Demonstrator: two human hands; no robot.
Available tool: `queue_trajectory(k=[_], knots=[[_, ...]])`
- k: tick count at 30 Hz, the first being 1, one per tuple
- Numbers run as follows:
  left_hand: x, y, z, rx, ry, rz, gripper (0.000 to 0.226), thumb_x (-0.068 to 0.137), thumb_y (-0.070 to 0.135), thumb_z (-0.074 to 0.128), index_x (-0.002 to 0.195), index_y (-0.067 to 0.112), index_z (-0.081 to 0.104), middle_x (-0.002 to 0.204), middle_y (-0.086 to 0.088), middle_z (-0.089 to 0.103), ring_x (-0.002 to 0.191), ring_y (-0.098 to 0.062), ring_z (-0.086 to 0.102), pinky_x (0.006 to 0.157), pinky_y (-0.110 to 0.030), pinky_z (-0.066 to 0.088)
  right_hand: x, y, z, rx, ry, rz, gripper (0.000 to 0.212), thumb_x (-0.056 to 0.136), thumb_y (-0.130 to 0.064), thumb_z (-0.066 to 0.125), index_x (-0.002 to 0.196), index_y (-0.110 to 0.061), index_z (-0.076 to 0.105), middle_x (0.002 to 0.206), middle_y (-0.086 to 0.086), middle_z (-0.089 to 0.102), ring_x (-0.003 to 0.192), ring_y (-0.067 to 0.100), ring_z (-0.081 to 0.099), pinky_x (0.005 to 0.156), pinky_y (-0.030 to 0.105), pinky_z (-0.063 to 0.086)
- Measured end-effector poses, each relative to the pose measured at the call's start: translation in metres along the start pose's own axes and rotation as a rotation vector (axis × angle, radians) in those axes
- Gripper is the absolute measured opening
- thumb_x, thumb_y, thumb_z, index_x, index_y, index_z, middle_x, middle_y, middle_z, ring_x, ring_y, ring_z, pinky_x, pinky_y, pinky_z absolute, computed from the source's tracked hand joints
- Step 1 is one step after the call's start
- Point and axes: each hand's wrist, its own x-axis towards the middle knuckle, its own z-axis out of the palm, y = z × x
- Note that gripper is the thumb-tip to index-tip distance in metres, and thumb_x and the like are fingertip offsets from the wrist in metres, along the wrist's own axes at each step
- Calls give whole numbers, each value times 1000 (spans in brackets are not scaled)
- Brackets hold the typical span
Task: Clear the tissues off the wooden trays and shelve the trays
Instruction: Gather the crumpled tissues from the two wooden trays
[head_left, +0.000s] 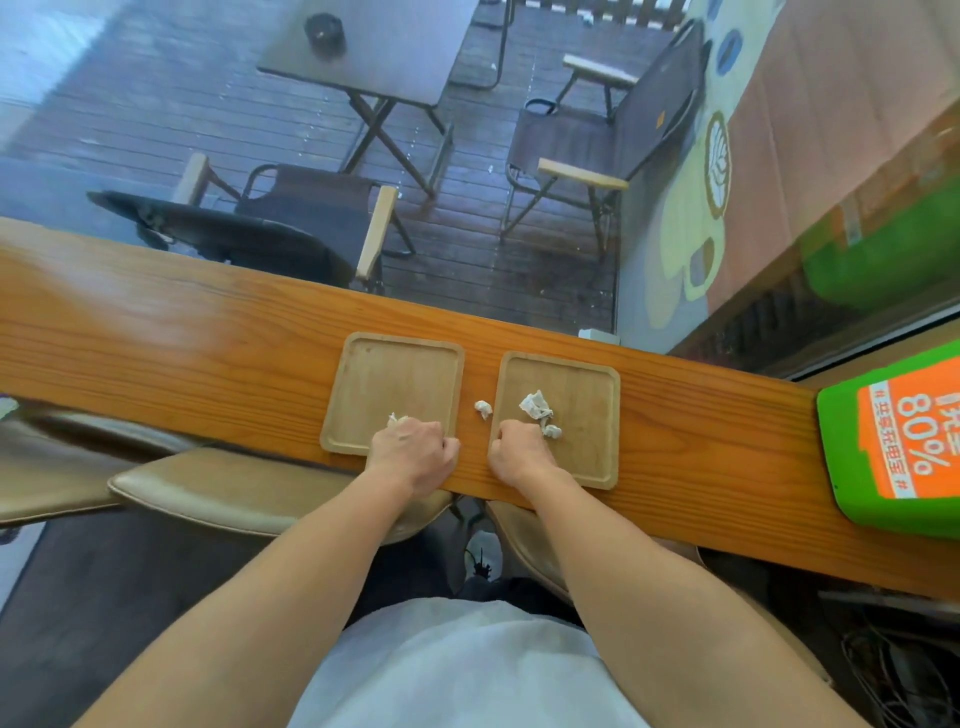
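Note:
Two square wooden trays lie side by side on the wooden counter (208, 338). My left hand (413, 452) rests on the near right corner of the left tray (384, 379), fingers curled over a small white tissue (397, 418) that peeks out beyond the knuckles. My right hand (519, 449) sits curled on the near left corner of the right tray (582, 415). A crumpled tissue (535, 405) and a smaller scrap (551, 431) lie on that tray just past the fingers. Another tissue ball (483, 409) sits on the counter between the trays.
A green and orange box (898, 447) stands on the counter's right end. Padded stools (218, 488) sit below the counter's near edge. Beyond the window lie a deck with folding chairs (597, 150) and a dark table (374, 57).

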Motion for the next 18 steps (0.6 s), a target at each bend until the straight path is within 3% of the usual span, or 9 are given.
queue_trajectory(k=[7, 18], knots=[[-15, 13, 10, 30, 33, -20, 31, 96, 40, 35, 81, 20, 53, 79, -1, 54, 72, -22, 54, 63, -35, 43, -18, 23, -11, -21, -19, -90, 18, 93, -34, 44, 95, -19, 54, 98, 6, 57, 88, 24, 54, 76, 39, 47], [-20, 3, 8, 42, 71, -32, 29, 96, 41, 38, 79, 21, 51, 82, 0, 59, 73, -21, 55, 64, -34, 42, -26, 15, -20, -94, 194, -233, 14, 93, -31, 43, 83, -21, 46, 77, -1, 55, 68, 18, 55, 61, 38, 48]])
